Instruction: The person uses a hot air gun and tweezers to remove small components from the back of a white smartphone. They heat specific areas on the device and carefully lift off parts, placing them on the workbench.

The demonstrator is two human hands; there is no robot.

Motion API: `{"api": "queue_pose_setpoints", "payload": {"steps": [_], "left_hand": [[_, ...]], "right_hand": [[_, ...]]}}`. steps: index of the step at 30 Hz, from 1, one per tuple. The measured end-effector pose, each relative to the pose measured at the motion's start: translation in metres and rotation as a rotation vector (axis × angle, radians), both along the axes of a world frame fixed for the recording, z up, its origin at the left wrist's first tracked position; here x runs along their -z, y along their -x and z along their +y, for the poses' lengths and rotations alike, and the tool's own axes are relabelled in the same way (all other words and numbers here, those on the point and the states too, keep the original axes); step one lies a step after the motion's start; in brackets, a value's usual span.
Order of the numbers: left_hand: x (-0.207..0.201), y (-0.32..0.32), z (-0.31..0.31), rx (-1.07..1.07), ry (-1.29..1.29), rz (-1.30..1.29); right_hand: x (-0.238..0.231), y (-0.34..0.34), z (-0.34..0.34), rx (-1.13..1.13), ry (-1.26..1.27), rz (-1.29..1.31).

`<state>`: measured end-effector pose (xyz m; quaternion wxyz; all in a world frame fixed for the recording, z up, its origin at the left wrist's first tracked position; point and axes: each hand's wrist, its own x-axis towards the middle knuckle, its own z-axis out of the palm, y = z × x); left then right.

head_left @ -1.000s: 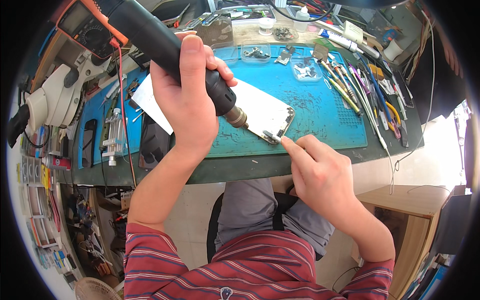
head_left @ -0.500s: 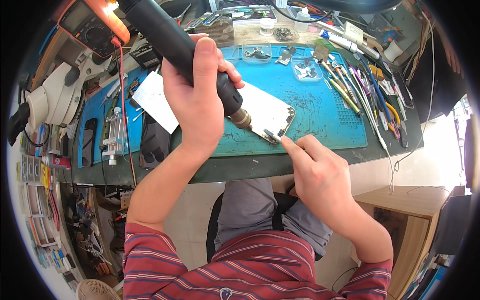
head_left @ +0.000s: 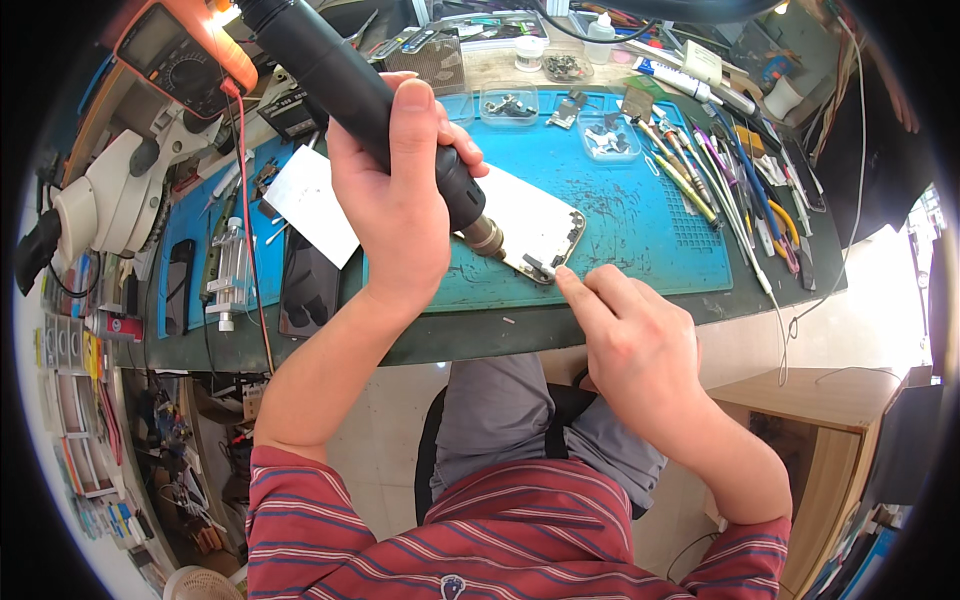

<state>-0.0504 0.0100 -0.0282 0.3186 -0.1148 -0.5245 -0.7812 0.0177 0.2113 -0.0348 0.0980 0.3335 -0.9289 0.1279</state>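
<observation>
My left hand (head_left: 400, 190) is closed round the thick black handle of a hot air gun (head_left: 370, 110), thumb along its top. Its metal nozzle (head_left: 485, 238) slants down to the near end of a phone screen assembly (head_left: 530, 212), which shows a white back. Small dark fittings line that end. My right hand (head_left: 632, 318) is pinched at the near corner, index finger extended. At its fingertips lies a small dark grey strip-like part (head_left: 538, 267), too small to name. The assembly rests on a blue repair mat (head_left: 640, 240); my left hand and the gun hide some of it.
A white sheet (head_left: 310, 205), a dark phone (head_left: 308, 285) and a metal clamp (head_left: 232, 270) lie to the left. An orange multimeter (head_left: 180, 55) and a white microscope (head_left: 110, 190) stand beyond. Tweezers and pens (head_left: 705, 175) and small-part boxes (head_left: 608, 140) lie at the right and back.
My right fingertips have shifted slightly left and away from me, and the dark grey part has turned a little with them. The hot air gun stays nearly still.
</observation>
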Motion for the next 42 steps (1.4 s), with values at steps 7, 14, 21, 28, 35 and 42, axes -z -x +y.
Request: {"api": "queue_pose_setpoints", "payload": {"steps": [7,14,21,28,35,42], "left_hand": [[0.0,0.001,0.001,0.0,0.012,0.008],[0.001,0.0,0.002,-0.001,0.025,-0.002],[-0.001,0.001,-0.002,-0.007,0.024,-0.006],[-0.001,0.001,-0.003,-0.016,0.011,0.016],[-0.004,-0.001,-0.005,0.006,-0.03,0.042],[-0.002,-0.003,-0.002,0.009,0.017,-0.013]], "right_hand": [[0.004,0.006,0.005,-0.049,0.093,-0.077],[0.008,0.005,0.006,-0.063,0.079,-0.047],[0.005,0.009,0.008,-0.051,0.138,-0.051],[0.001,0.001,0.005,0.035,0.206,-0.054],[0.006,0.002,0.004,0.005,0.18,-0.02],[0.005,-0.001,0.0,0.021,0.13,-0.043]]}}
